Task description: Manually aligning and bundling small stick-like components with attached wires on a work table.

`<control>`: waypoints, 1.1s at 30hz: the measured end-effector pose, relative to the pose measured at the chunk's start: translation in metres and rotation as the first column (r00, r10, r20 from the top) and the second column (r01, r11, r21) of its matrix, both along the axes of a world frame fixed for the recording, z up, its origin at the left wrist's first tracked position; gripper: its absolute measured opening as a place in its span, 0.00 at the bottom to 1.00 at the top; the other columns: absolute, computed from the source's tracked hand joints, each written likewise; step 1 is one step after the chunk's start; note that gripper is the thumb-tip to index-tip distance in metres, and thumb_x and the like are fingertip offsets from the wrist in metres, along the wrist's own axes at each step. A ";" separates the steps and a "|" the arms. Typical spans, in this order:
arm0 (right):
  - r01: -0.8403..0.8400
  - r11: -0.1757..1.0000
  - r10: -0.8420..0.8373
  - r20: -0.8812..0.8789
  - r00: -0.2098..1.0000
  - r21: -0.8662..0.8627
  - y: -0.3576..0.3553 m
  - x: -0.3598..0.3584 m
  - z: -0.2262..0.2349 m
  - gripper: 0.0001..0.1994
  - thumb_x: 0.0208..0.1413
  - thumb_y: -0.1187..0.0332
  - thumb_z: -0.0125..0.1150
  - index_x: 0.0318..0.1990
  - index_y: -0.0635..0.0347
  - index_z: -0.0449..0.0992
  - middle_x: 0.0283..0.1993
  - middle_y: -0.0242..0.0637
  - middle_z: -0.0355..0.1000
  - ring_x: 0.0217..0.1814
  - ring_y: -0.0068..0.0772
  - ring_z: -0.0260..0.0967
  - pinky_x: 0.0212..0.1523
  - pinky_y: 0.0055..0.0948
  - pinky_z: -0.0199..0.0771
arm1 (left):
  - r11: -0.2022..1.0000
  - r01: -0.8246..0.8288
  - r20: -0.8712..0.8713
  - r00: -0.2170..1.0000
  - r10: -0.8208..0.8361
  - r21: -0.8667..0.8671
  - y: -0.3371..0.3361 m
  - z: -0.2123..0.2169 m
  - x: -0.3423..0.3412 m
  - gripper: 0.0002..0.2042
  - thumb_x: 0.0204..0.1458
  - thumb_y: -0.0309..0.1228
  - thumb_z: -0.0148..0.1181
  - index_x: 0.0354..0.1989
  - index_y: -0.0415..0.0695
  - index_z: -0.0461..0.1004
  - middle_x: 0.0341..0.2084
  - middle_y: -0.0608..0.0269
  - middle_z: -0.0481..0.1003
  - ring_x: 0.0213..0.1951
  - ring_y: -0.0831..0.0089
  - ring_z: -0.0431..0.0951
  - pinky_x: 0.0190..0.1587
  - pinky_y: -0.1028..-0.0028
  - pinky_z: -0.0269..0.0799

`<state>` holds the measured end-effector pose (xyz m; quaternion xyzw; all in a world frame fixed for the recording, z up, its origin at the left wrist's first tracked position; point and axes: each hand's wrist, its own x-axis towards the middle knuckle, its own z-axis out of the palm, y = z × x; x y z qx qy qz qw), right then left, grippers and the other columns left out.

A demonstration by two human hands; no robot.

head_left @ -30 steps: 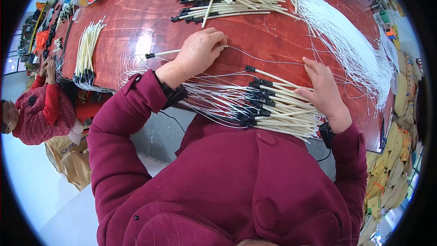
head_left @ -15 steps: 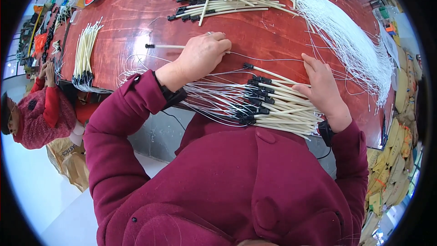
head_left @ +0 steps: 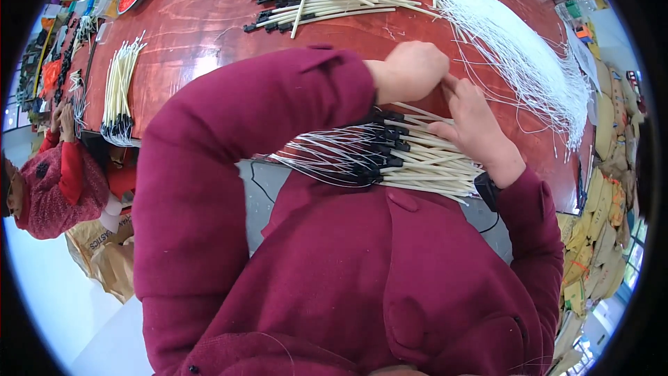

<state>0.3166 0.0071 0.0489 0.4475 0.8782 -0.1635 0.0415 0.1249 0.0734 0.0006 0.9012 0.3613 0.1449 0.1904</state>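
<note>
Bright, even indoor light for you, cool white overall; exact source can't be pinned down. You've got a blown-out glare spot on the glossy red tabletop (head_left: pixel 177 80) at 10 o'clock. The floor (head_left: pixel 42 299) at 8 o'clock is washed out bluish-white; the white wires (head_left: pixel 518 49) at 2 o'clock run bright, single strands merging. Your maroon coat (head_left: pixel 327 251) reads darker, folds softly shaded. Small dark shadow between your left hand (head_left: pixel 416 72) and right hand (head_left: pixel 476 122), fingertip detail lost there. Fisheye bends your table edges; black vignette all round. Rim stuff is squeezed and soft: stacked sacks (head_left: pixel 595 251) at 4 o'clock, the co-worker (head_left: pixel 59 188) at 9.
</note>
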 end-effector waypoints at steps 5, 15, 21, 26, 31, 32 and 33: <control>-0.112 0.981 0.127 -0.089 0.988 0.160 0.003 0.016 -0.024 0.41 0.57 0.48 0.64 0.67 0.74 0.63 0.71 0.53 0.60 0.67 0.52 0.60 0.69 0.47 0.57 | 0.991 -0.097 0.016 0.995 0.098 -0.089 0.008 0.011 -0.009 0.08 0.53 0.29 0.61 0.38 0.43 0.84 0.31 0.52 0.82 0.37 0.52 0.83 0.42 0.58 0.78; -0.102 0.951 0.164 -0.196 0.967 0.293 0.031 0.009 -0.014 0.29 0.53 0.63 0.71 0.62 0.60 0.73 0.65 0.42 0.69 0.63 0.46 0.65 0.66 0.42 0.61 | 0.926 -0.369 0.191 0.906 0.377 -0.080 -0.032 0.049 -0.171 0.11 0.56 0.33 0.66 0.40 0.38 0.80 0.28 0.56 0.78 0.27 0.68 0.76 0.32 0.68 0.72; -0.153 0.954 0.205 -0.186 0.961 0.259 0.041 -0.013 -0.019 0.24 0.49 0.66 0.73 0.56 0.59 0.77 0.59 0.38 0.72 0.57 0.42 0.68 0.60 0.41 0.65 | 0.940 -0.342 0.106 0.934 0.341 -0.006 -0.055 0.020 -0.170 0.09 0.51 0.31 0.68 0.37 0.41 0.78 0.33 0.56 0.78 0.36 0.53 0.81 0.39 0.60 0.77; -0.202 0.934 0.268 -0.203 0.942 0.296 0.048 -0.020 -0.017 0.17 0.50 0.69 0.71 0.48 0.60 0.79 0.52 0.36 0.75 0.51 0.41 0.69 0.54 0.40 0.66 | 0.965 -0.237 0.035 0.971 0.235 0.110 -0.055 0.010 -0.178 0.07 0.52 0.28 0.63 0.39 0.43 0.77 0.34 0.57 0.77 0.35 0.53 0.81 0.35 0.59 0.77; -0.252 0.897 0.324 -0.155 0.933 0.364 0.047 -0.044 -0.021 0.09 0.50 0.73 0.68 0.38 0.60 0.77 0.43 0.37 0.74 0.46 0.43 0.70 0.49 0.40 0.67 | 0.959 -0.148 -0.176 0.965 0.193 0.240 -0.068 0.017 -0.192 0.07 0.53 0.28 0.59 0.40 0.44 0.75 0.35 0.59 0.77 0.34 0.60 0.82 0.31 0.63 0.77; -0.278 0.882 0.359 -0.160 0.920 0.382 0.049 -0.055 -0.020 0.09 0.50 0.73 0.68 0.38 0.60 0.77 0.43 0.37 0.74 0.46 0.43 0.70 0.49 0.40 0.67 | 0.948 -0.134 -0.210 0.957 0.199 0.289 -0.071 0.023 -0.198 0.07 0.53 0.28 0.58 0.39 0.45 0.74 0.35 0.60 0.76 0.34 0.60 0.82 0.30 0.64 0.77; -0.269 0.874 0.357 -0.160 0.920 0.405 0.047 -0.061 -0.020 0.08 0.49 0.74 0.67 0.36 0.60 0.76 0.40 0.38 0.73 0.44 0.43 0.70 0.47 0.41 0.67 | 0.938 -0.164 -0.218 0.947 0.237 0.306 -0.075 0.026 -0.203 0.07 0.53 0.28 0.58 0.39 0.45 0.74 0.35 0.60 0.76 0.34 0.60 0.82 0.30 0.64 0.77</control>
